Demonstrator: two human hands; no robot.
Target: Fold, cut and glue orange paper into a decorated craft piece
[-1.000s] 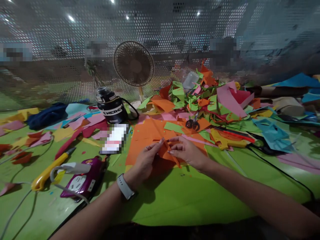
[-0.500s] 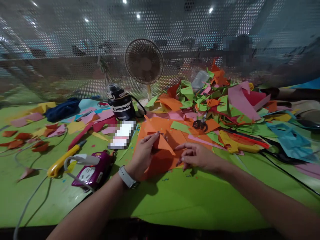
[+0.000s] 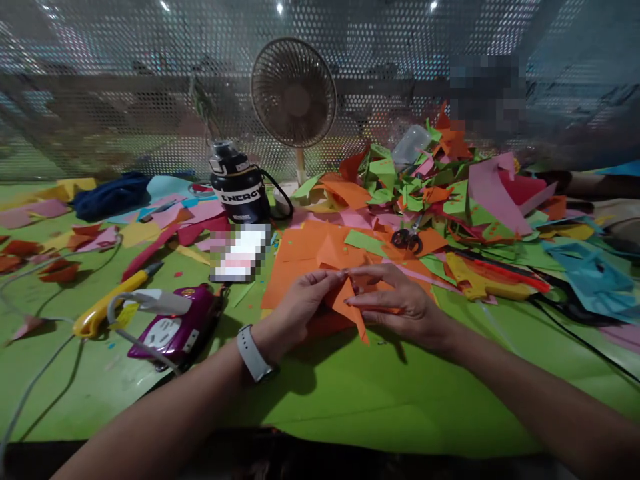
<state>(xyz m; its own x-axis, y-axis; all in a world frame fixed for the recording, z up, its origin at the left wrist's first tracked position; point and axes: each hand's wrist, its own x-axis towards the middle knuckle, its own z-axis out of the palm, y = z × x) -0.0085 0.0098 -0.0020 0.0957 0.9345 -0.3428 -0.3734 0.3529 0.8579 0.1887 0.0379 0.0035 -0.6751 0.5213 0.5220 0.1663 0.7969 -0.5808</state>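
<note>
"Where is the folded orange paper [image 3: 351, 305]?"

"Just above the orange sheets [image 3: 287, 257] on the green table [image 3: 350, 400]. The person's left hand [image 3: 295, 307] pinches its top between thumb and fingers."

"And the right hand [image 3: 413, 310]?"

"Its bent, slightly spread fingers grip the paper's side; the thumb is hidden."

"What lies nearby?"

"Black-handled scissors [image 3: 407, 240] beyond the right hand, and a yellow glue gun [image 3: 487, 285] to its right."
</note>
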